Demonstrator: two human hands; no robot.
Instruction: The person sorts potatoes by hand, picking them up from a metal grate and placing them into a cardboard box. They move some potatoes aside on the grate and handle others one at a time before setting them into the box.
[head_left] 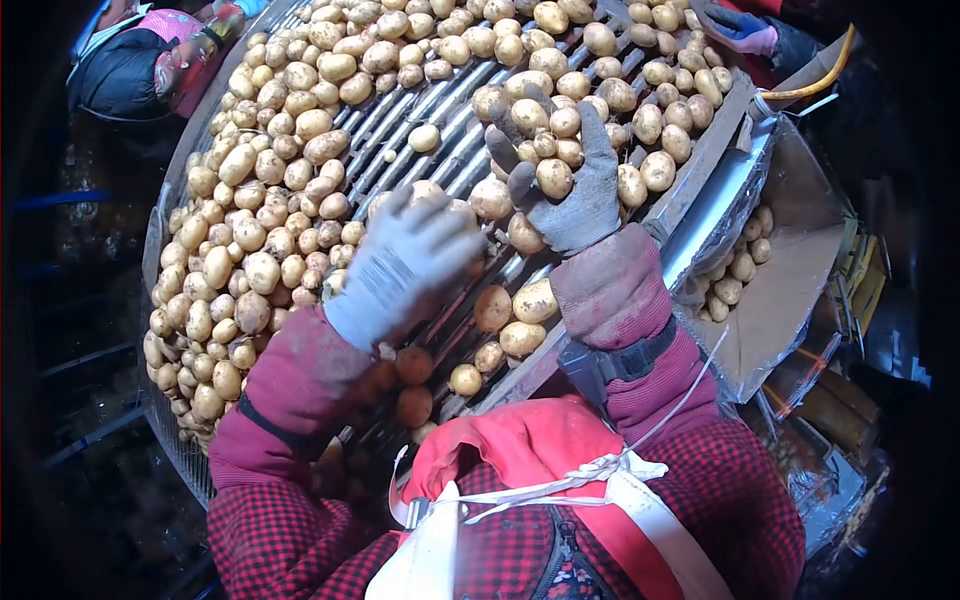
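Note:
My left hand (415,262), in a pale grey glove, hangs back-up over the slatted bed. It is slightly blurred, with its fingers stretched out and apart above a few potatoes (425,190). What lies under its palm is hidden. My right hand (585,195), in a darker, soiled grey glove, is turned palm up. Its thumb and fingers curl around several potatoes (555,178) that rest in the palm. Single potatoes, such as a large one (535,300), lie on the slats close to my right wrist.
Metal slats (385,150) carry a thick heap of potatoes (250,235) on the left and along the far side. At right, beyond a wooden edge (690,185), stands a lined carton (795,250) with potatoes. Other people's sleeves (185,75) and a gloved hand (740,32) show across the bed.

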